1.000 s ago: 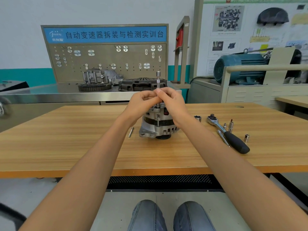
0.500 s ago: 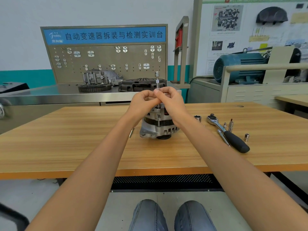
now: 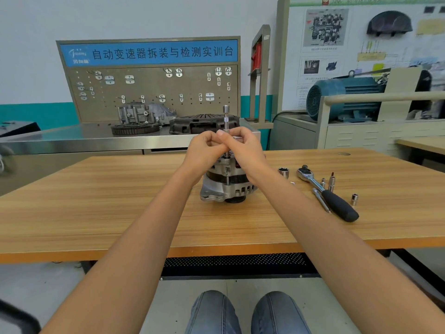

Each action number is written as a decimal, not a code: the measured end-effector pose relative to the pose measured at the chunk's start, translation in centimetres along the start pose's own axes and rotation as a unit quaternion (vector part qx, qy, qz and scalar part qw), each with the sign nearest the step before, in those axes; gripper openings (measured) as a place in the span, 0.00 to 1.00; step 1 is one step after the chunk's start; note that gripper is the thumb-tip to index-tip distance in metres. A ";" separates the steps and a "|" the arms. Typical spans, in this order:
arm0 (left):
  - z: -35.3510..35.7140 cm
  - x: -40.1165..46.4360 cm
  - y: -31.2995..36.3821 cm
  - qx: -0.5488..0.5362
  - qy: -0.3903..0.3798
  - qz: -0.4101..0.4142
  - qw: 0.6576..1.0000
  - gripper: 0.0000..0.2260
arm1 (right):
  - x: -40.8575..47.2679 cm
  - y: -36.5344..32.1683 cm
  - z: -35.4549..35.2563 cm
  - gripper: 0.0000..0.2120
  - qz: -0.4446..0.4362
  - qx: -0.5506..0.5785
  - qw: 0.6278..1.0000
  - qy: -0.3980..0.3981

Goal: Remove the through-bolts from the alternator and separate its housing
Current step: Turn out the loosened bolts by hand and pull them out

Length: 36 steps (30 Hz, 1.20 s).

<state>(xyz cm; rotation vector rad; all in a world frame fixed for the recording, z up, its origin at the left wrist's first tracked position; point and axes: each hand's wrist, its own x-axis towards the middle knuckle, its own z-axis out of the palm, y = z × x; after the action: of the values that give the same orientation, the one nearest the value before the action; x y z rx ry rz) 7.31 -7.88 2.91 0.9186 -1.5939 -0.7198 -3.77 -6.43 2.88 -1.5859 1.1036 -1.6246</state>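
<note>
- The alternator (image 3: 227, 186) stands on the wooden table (image 3: 96, 213), near the middle, with its shaft end down; the 2 hands cover its top, so the upper housing is hard to see
- A thin metal extension bar (image 3: 225, 121) stands upright on the top of the alternator; its upper end rises free above the fingers, its lower end goes down to the housing, and the middle part is hidden by the fingers
- Whether the bar sits on a bolt head I cannot tell, this place is too small and partly covered
- The left hand (image 3: 204, 148) is closed, its fingertips pinch the bar from the left side, the wrist is bent down over the alternator
- The right hand (image 3: 245, 147) is also closed around the same bar from the right, and its fingers touch the fingers of the left hand
- Both forearms come from the lower corners and meet above the alternator
- To the right of the alternator, on the table, lies 1 socket (image 3: 283, 172), then a ratchet wrench (image 3: 326, 192) with a black handle, then some small bits (image 3: 331, 180) standing upright and 1 small socket (image 3: 354, 198) well apart from the alternator
- Behind the table there is a steel bench (image 3: 72, 138) with a tool board (image 3: 149, 80) and dark machine parts; the details there are blurred
- At the bottom edge 2 knees in jeans (image 3: 248, 312) are cut off
</note>
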 end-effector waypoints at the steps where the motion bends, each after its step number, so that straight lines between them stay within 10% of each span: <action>1: 0.1 -0.1 0.0 0.008 0.001 0.002 1.000 0.04 | 0.0 0.0 0.0 0.10 -0.002 0.001 1.000 0.007; 36: 0.2 0.3 0.2 0.052 -0.008 -0.006 0.999 0.06 | 0.4 0.3 0.8 0.09 -0.063 -0.112 0.991 0.029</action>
<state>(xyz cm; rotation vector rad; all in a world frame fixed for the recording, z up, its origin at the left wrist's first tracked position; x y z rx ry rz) 7.08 -8.01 3.18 1.0016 -1.6539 -0.6597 -3.07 -7.08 2.76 -1.7939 1.2763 -1.6861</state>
